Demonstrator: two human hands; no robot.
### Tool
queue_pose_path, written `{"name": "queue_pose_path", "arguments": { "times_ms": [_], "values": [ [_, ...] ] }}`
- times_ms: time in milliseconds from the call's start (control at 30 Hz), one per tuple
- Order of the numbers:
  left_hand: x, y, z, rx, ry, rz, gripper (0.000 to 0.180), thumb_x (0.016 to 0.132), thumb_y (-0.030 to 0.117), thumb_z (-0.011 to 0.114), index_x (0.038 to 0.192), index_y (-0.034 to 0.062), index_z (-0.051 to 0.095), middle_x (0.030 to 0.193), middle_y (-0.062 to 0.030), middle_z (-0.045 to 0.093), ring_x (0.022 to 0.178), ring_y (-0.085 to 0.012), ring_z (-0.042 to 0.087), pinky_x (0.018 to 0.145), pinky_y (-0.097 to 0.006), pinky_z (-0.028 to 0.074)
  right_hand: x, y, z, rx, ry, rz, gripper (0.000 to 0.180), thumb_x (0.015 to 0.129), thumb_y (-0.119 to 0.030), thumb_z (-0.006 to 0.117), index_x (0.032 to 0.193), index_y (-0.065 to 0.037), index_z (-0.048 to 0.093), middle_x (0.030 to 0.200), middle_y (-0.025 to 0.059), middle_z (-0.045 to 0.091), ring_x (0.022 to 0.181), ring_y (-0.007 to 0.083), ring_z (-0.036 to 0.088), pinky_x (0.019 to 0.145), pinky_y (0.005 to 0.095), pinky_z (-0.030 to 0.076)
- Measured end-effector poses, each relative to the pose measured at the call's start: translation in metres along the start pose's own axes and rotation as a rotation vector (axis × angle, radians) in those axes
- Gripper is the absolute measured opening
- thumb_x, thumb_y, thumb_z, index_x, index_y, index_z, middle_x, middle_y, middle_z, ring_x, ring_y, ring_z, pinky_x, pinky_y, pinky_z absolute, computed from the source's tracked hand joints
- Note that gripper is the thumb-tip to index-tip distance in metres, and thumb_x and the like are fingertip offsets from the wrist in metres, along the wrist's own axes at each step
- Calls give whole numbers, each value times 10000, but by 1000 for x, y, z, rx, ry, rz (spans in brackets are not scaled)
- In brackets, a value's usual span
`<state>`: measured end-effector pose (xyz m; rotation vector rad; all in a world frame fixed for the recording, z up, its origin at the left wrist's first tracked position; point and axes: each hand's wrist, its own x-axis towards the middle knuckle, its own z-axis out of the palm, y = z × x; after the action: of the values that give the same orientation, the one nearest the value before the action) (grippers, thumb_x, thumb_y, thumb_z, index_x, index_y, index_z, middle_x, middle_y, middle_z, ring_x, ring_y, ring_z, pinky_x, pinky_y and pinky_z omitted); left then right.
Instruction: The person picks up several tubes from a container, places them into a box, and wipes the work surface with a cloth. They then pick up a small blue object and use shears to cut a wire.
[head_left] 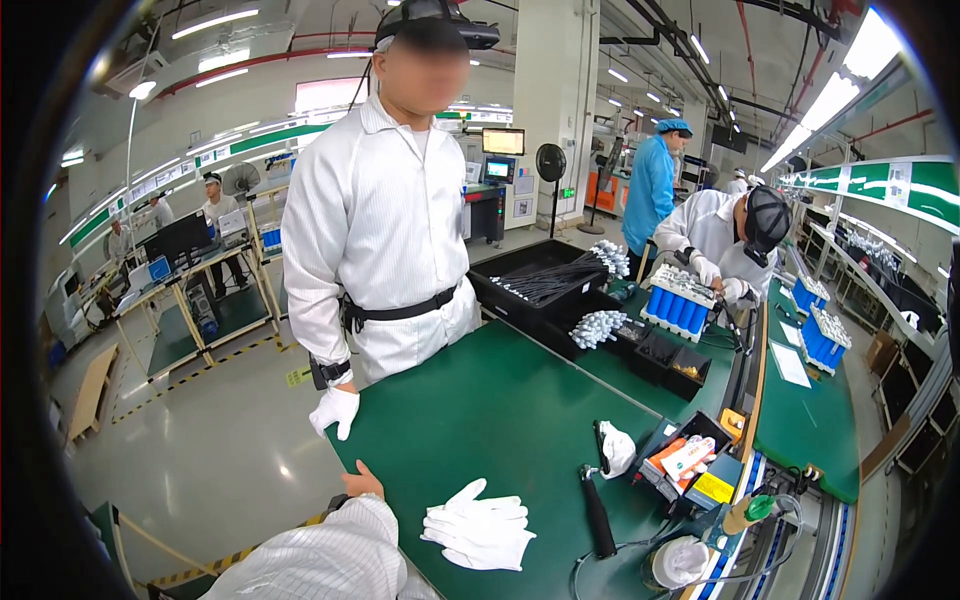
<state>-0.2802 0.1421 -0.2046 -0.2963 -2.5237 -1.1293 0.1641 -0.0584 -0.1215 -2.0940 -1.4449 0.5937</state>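
My left hand (362, 482) is bare and rests at the near left edge of the green table (500, 400), with its white sleeve (320, 555) coming in from the lower edge. Its fingers are hidden, so I cannot tell its grip. A pair of white gloves (478, 530) lies flat on the table just right of that hand. My right hand is out of the picture.
A person in a white coat (385, 220) stands across the table corner, gloved hand (335, 408) hanging down. A black tool (598, 515), a white cloth (617, 448), a small parts bin (690, 455), a tape roll (680, 562) and black cable trays (545, 275) lie right.
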Motion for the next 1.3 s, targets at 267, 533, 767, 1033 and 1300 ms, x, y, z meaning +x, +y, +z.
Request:
{"name": "queue_pose_path", "arguments": {
  "times_ms": [267,533,767,1033,1300],
  "values": [
    [11,-19,24,18,-125,-137,502,827,477,473,875,-20,422,678,-229,559,618,-400,569,551,-473,454,-4,-24,5,-8,-25,-1,332,833,-331,494,796,-21,608,725,202,604,685,379,583,618,435,454],
    [6,-1,6,17,-240,-188,491,826,448,477,881,-39,443,719,-250,572,662,-419,569,591,-479,450,-3,-17,11,112,17,-101,323,819,-345,513,808,-40,621,727,191,607,691,367,587,616,434,457],
    [7,-14,6,46,-260,-151,506,838,485,438,873,-19,425,708,-248,574,650,-421,571,572,-480,457,-12,-16,6,-1,-118,-34,336,813,-361,516,819,-45,628,738,202,601,690,381,577,645,446,451],
    [20,-11,8,107,-223,9,590,839,506,409,832,-76,507,804,-272,572,756,-435,564,669,-471,457,-1,-20,11,58,-126,-32,337,823,-351,501,828,-36,619,715,218,588,705,389,567,625,450,436],
    [20,-16,20,-1,-314,-66,597,831,527,406,866,-63,490,782,-266,577,723,-435,569,645,-485,458,-1,-18,8,135,-131,-16,322,833,-332,495,819,-28,598,724,225,579,719,399,557,620,451,427]
  ]
}}
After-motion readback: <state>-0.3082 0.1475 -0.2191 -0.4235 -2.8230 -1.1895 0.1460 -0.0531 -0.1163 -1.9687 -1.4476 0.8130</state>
